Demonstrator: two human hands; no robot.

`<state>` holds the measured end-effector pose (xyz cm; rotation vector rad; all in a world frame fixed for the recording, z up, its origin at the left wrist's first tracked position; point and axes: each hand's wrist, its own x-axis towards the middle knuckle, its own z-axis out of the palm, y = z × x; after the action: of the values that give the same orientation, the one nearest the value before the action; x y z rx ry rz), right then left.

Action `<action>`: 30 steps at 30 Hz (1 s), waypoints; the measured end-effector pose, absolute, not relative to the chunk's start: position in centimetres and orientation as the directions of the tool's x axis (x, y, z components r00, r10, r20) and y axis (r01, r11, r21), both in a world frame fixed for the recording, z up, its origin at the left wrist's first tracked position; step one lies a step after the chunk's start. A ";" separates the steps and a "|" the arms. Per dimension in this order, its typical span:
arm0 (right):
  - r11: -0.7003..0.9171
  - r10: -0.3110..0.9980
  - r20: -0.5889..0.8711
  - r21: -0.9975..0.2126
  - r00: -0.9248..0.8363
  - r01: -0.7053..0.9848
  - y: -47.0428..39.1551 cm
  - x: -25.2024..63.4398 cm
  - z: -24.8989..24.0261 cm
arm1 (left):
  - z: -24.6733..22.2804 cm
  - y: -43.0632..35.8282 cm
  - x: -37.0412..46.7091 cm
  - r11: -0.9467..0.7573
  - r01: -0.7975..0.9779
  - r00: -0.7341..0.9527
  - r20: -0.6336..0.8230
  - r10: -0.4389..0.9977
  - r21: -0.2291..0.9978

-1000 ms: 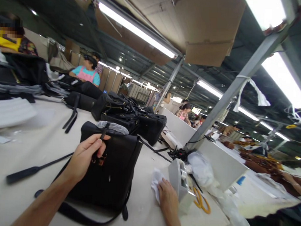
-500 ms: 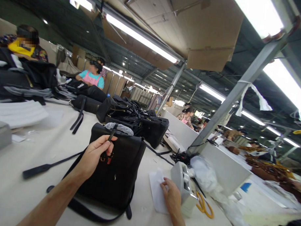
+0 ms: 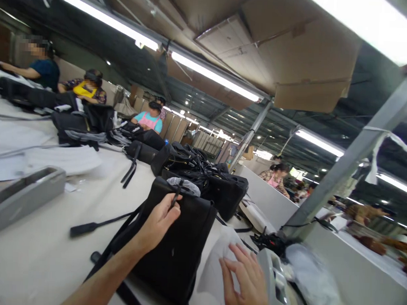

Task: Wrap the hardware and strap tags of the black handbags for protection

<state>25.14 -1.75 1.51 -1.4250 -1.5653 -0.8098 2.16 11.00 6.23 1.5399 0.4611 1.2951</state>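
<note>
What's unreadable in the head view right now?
Head view, all:
- Part of the black bag's front: hidden by left hand and forearm.
- Whether right hand pinches the white sheet: motion blur.
- Left end of the grey holder: cut off by left edge.
- Brown goods, far right: too blurred to identify.

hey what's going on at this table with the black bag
A person's left hand pinches a narrow black strap at the top of a black bag standing on the table. The right hand is at a thin white sheet beside the bag; whether its fingers grip the sheet is unclear. More black bags are piled behind, and a person in a pink apron is farther back.
</note>
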 end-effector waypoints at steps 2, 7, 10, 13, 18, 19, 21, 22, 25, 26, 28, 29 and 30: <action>0.160 0.470 0.880 -0.009 -0.069 0.987 -0.5 21.5 2.2 | 6.3 10.7 2.3 -0.481 -0.283 0.353 0.556 0.752 0.830; 0.185 0.546 0.828 0.029 -0.127 0.982 2.7 16.7 2.1 | 6.3 10.5 2.0 -0.452 -0.248 0.360 0.515 0.778 0.857; 0.256 0.529 0.849 -0.168 0.008 0.952 2.9 16.9 2.1 | 6.6 10.6 1.4 -0.374 -0.360 0.359 0.497 0.790 0.855; 0.241 0.620 0.684 -0.633 0.385 0.736 1.9 18.3 2.5 | 6.9 10.8 0.6 -0.241 -0.452 0.434 0.448 0.781 0.858; 0.095 0.840 0.222 -0.959 0.495 0.268 0.8 18.9 4.8 | 7.0 11.4 0.1 -0.076 -0.479 0.516 0.350 0.782 0.875; 0.056 0.873 0.181 -0.960 0.453 0.276 0.8 18.5 5.3 | 6.9 11.5 0.2 -0.065 -0.483 0.522 0.347 0.779 0.873; 0.004 0.923 0.116 -0.956 0.366 0.293 1.3 17.6 6.0 | 6.9 11.6 0.4 -0.060 -0.483 0.532 0.347 0.773 0.874; 0.006 0.940 0.097 -0.963 0.328 0.268 1.7 17.0 6.2 | 6.9 11.6 0.4 -0.061 -0.480 0.537 0.348 0.769 0.875; 0.068 0.950 0.091 -0.994 0.297 0.088 3.0 15.5 6.1 | 7.1 11.5 0.2 -0.082 -0.500 0.536 0.382 0.752 0.862; 0.075 0.950 0.081 -0.997 0.301 0.030 3.4 15.2 5.9 | 7.3 11.4 0.0 -0.107 -0.507 0.519 0.402 0.754 0.855; 0.083 0.939 0.076 -0.997 0.334 -0.008 4.2 15.0 5.4 | 7.9 11.4 -0.6 -0.188 -0.486 0.457 0.432 0.777 0.853; 0.087 0.928 0.090 -0.996 0.361 0.024 4.5 15.1 5.1 | 8.2 11.5 -1.0 -0.231 -0.446 0.424 0.432 0.796 0.865; 0.097 0.913 0.122 -0.992 0.390 0.085 4.8 15.3 4.9 | 8.4 11.7 -1.4 -0.261 -0.388 0.400 0.417 0.816 0.884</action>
<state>15.29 4.79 4.87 -1.3372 -1.0010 0.7974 -1.36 11.71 8.45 1.4062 0.4150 1.2105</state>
